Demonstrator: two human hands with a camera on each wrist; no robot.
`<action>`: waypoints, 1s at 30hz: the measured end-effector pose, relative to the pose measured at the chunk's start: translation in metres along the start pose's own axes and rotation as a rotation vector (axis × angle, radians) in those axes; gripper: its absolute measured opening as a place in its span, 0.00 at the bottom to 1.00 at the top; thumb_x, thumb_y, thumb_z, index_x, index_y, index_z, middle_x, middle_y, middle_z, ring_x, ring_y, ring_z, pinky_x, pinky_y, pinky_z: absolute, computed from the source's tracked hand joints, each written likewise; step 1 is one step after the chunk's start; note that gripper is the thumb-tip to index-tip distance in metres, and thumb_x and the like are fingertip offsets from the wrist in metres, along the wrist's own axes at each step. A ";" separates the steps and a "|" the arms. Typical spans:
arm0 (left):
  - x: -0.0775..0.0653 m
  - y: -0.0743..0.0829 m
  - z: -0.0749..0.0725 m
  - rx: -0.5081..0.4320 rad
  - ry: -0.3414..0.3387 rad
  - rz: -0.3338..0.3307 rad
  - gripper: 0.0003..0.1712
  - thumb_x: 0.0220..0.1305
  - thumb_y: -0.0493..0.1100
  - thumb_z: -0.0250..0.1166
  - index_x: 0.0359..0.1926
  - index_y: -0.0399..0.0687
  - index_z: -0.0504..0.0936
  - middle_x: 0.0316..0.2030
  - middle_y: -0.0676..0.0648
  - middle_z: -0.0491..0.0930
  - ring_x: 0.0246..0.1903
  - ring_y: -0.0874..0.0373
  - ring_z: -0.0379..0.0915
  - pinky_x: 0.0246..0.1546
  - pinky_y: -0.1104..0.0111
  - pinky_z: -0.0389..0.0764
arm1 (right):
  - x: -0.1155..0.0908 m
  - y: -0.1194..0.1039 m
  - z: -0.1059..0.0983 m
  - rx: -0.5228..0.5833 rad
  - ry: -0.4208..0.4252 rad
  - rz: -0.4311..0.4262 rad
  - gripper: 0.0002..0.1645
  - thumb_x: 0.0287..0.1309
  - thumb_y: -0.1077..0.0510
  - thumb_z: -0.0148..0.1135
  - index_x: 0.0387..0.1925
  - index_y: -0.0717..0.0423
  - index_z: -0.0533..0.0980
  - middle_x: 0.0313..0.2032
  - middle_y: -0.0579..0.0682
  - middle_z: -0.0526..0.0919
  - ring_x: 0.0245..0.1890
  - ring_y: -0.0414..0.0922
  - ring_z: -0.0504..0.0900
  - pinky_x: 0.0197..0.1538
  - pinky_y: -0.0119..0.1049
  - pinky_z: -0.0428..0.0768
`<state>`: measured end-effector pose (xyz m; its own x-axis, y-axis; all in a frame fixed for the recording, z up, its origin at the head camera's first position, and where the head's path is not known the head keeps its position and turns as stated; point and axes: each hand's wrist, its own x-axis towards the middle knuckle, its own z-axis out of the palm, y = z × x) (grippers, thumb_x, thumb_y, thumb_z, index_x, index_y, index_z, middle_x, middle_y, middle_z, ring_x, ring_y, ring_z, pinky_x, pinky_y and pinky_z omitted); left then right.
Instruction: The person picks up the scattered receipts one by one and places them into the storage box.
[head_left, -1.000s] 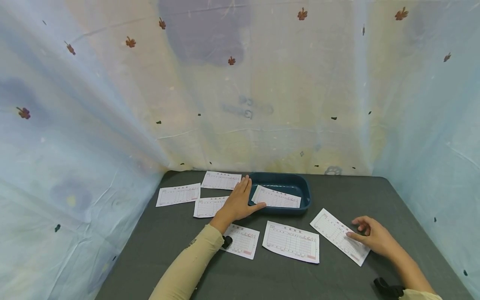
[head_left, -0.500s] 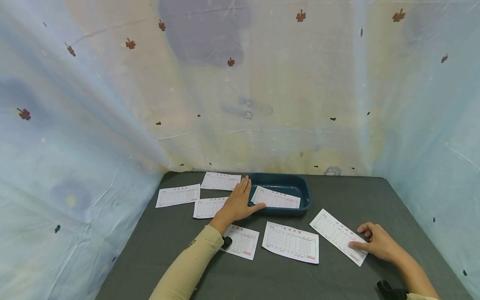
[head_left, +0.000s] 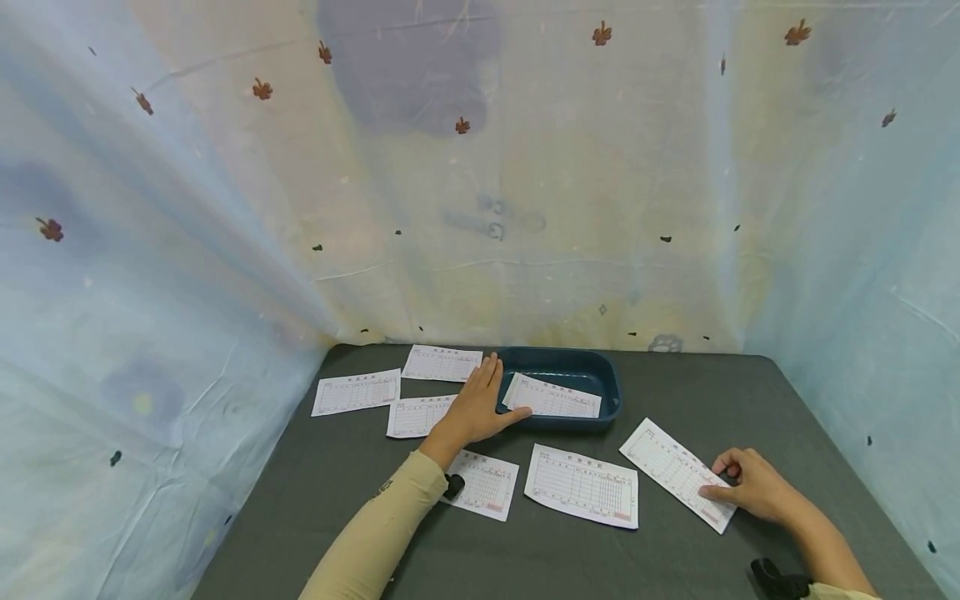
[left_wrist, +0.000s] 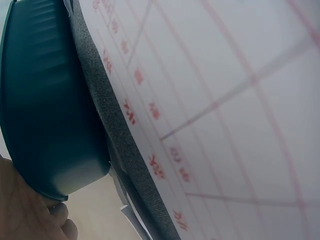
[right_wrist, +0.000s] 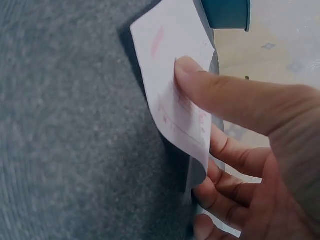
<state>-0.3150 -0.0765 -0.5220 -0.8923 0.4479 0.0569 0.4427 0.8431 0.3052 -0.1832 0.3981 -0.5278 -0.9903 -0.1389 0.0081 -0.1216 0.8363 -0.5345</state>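
Note:
My left hand [head_left: 472,404] lies with straight fingers and spread thumb against the left end of a dark teal plastic tray [head_left: 611,392]. In the left wrist view its fingers [left_wrist: 30,210] touch the tray wall. A printed paper form [head_left: 551,393] lies inside the tray. On the right, my right hand [head_left: 759,487] pinches the near right edge of another paper form [head_left: 671,462]. The right wrist view has the thumb [right_wrist: 215,90] on top of this form [right_wrist: 172,45], fingers at its far side, and the paper curling up at that edge.
Several more forms lie on the dark grey table [head_left: 600,567]: one form [head_left: 583,486] front centre, another form [head_left: 487,483] partly under my left forearm, and others left of the tray, such as the form [head_left: 356,392]. A patterned curtain [head_left: 480,208] encloses the table's back and sides.
My right hand has shifted slightly right and down along its form, and its thumb and fingers have closed onto the edge. The left hand and the tray stay where they were.

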 end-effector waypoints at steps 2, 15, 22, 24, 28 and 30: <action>0.000 0.000 0.000 0.000 0.003 0.003 0.69 0.69 0.85 0.50 0.86 0.38 0.40 0.87 0.40 0.35 0.86 0.44 0.31 0.85 0.51 0.42 | 0.000 -0.001 0.000 0.007 -0.001 -0.007 0.23 0.52 0.56 0.86 0.37 0.58 0.77 0.35 0.50 0.72 0.37 0.43 0.69 0.37 0.35 0.69; 0.001 -0.001 0.001 0.013 -0.010 -0.004 0.69 0.69 0.85 0.48 0.86 0.38 0.39 0.87 0.41 0.33 0.86 0.45 0.30 0.85 0.52 0.40 | 0.000 -0.008 -0.003 0.114 -0.043 -0.015 0.24 0.59 0.64 0.80 0.40 0.61 0.68 0.33 0.49 0.70 0.30 0.36 0.66 0.32 0.33 0.67; 0.001 -0.003 0.003 -0.007 -0.003 -0.003 0.69 0.69 0.84 0.51 0.87 0.39 0.39 0.87 0.41 0.32 0.86 0.47 0.28 0.85 0.53 0.39 | 0.003 -0.009 -0.003 0.122 -0.040 0.018 0.24 0.62 0.62 0.78 0.49 0.69 0.72 0.35 0.50 0.76 0.32 0.38 0.70 0.33 0.33 0.70; 0.001 -0.003 0.004 -0.008 -0.001 -0.002 0.69 0.70 0.84 0.50 0.87 0.39 0.39 0.87 0.41 0.32 0.86 0.47 0.28 0.85 0.53 0.39 | 0.006 -0.009 -0.003 0.115 -0.035 0.037 0.26 0.63 0.60 0.78 0.51 0.71 0.73 0.35 0.50 0.77 0.32 0.39 0.70 0.33 0.33 0.70; 0.001 -0.002 0.003 -0.008 0.002 0.002 0.69 0.70 0.84 0.51 0.86 0.37 0.40 0.87 0.40 0.33 0.86 0.45 0.30 0.85 0.52 0.40 | 0.010 -0.008 -0.003 0.076 -0.003 0.026 0.23 0.64 0.58 0.77 0.49 0.71 0.77 0.36 0.51 0.81 0.33 0.40 0.73 0.33 0.34 0.72; 0.001 -0.002 0.002 -0.013 0.002 0.004 0.69 0.70 0.84 0.51 0.86 0.37 0.41 0.87 0.40 0.33 0.86 0.44 0.30 0.85 0.52 0.40 | 0.012 -0.008 -0.003 0.047 0.026 0.019 0.19 0.65 0.56 0.77 0.46 0.68 0.80 0.37 0.52 0.85 0.34 0.40 0.76 0.34 0.34 0.73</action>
<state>-0.3163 -0.0770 -0.5249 -0.8908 0.4504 0.0604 0.4450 0.8375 0.3170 -0.1946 0.3915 -0.5205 -0.9938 -0.1090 0.0195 -0.1004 0.8127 -0.5740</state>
